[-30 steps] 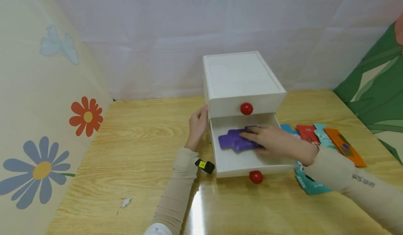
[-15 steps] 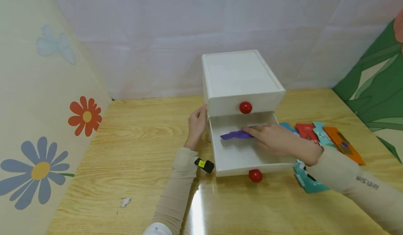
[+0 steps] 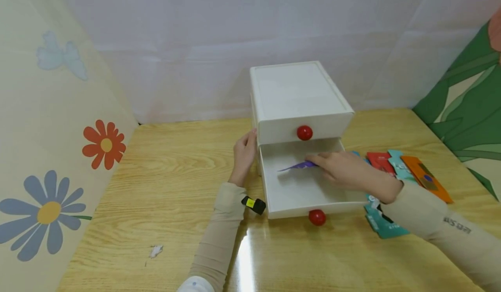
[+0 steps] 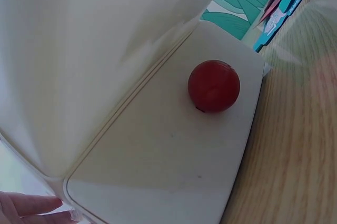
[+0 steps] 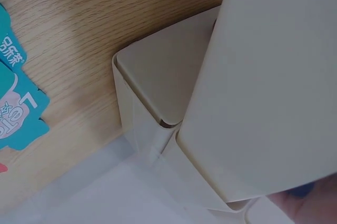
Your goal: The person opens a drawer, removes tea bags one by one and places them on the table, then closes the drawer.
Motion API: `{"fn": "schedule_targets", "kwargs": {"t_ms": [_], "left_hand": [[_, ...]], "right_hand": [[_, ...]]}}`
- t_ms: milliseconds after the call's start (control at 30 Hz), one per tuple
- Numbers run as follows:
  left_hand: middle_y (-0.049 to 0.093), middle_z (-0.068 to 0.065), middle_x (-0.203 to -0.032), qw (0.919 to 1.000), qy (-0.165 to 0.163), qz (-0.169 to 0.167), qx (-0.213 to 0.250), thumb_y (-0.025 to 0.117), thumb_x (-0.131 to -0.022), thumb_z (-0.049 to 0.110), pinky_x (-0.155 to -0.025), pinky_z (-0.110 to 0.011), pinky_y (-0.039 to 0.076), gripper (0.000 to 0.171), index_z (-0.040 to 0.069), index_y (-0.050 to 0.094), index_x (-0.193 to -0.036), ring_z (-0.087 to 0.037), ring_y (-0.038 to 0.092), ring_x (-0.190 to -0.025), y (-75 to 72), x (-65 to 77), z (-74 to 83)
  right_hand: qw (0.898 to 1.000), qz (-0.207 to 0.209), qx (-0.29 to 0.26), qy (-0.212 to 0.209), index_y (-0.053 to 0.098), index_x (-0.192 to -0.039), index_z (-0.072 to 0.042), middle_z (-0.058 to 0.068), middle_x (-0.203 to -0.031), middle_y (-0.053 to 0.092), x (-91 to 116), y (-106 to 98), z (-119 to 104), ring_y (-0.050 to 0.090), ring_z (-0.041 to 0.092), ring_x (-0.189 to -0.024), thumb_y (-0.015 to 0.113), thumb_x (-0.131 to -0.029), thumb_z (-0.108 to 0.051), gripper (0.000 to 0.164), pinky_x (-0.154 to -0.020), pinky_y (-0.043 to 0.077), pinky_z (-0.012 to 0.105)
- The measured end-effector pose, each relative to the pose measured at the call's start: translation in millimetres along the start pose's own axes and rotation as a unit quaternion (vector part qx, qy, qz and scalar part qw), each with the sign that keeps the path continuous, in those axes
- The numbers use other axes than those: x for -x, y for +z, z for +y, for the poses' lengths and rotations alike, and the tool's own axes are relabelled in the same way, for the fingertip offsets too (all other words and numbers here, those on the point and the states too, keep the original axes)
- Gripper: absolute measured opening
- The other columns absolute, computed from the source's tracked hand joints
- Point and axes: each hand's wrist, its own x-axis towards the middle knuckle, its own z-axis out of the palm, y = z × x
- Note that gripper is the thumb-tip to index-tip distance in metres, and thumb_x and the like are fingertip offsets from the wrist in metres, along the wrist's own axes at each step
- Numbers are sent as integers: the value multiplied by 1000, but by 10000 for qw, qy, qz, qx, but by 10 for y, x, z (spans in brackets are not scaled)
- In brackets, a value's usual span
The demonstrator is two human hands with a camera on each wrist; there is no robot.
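Note:
A purple flat packet (image 3: 299, 166) is pinched in my right hand (image 3: 346, 170), tilted nearly edge-on above the floor of the pulled-out white drawer (image 3: 289, 196). In the right wrist view, only part of that hand (image 5: 316, 203) shows at the lower right, behind the drawer's wall. My left hand (image 3: 244, 155) touches the left side of the white drawer cabinet (image 3: 301, 87). Its fingers (image 4: 37, 203) lie fairly straight by the cabinet's edge in the left wrist view.
Red knobs mark the upper drawer (image 3: 304, 132) and the pulled-out drawer's front. Right of the cabinet lie teal packets (image 3: 385, 226), a red packet (image 3: 380, 163) and an orange packet (image 3: 428, 179). Painted panels stand at both sides, with a white cloth behind.
The purple packet lay broad side up in the drawer and now shows almost edge-on, raised by my right hand, whose fingers have closed on it. My left hand has stayed at the cabinet's side.

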Motion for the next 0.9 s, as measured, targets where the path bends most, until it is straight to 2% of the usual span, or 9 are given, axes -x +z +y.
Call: {"fn": "schedule_targets", "kwargs": {"t_ms": [100, 233, 367, 667, 900], "left_hand": [[62, -12, -113, 10000, 42, 30, -42, 48, -92, 37, -87, -34, 45, 42, 5, 64, -113, -22, 56, -103, 1, -1, -4], [62, -11, -113, 10000, 30, 44, -24, 49, -92, 38, -88, -34, 44, 42, 5, 65, -112, -22, 56, -103, 0, 4, -1], [62, -11, -113, 10000, 16, 54, -13, 49, -92, 37, -87, -34, 44, 41, 6, 65, -112, -21, 56, -103, 0, 3, -2], [61, -11, -115, 10000, 12, 15, 46, 49, -92, 38, -86, -33, 46, 42, 6, 63, -116, -22, 57, -102, -8, -4, -10], [62, -11, -113, 10000, 61, -6, 55, 49, -92, 38, -84, -33, 46, 42, 6, 64, -113, -21, 57, -100, -13, -4, -3]], "right_hand": [[10000, 58, -64, -31, 63, -103, 0, 11, -86, 66, 7, 4, 7, 63, 22, -68, 67, -78, -3, 25, -57, 52, 36], [9999, 38, -119, 85, 64, -85, -6, 2, -74, 62, 12, 3, 10, 54, 11, -58, 70, -76, -5, 11, -53, 49, 29], [9994, 82, -235, 259, 59, -74, -11, -4, -67, 57, 22, -18, 11, 45, 7, -54, 69, -78, -6, 11, -50, 44, 25], [9976, 337, -554, 262, 57, -72, -11, -9, -60, 49, 84, -68, 15, 38, 4, -50, 68, -80, -8, 14, -45, 35, 20], [9931, 981, -647, -61, 53, -67, -12, -12, -56, 42, 159, -142, -26, 33, 0, -48, 70, -75, -3, 21, -42, 32, 18]]}}
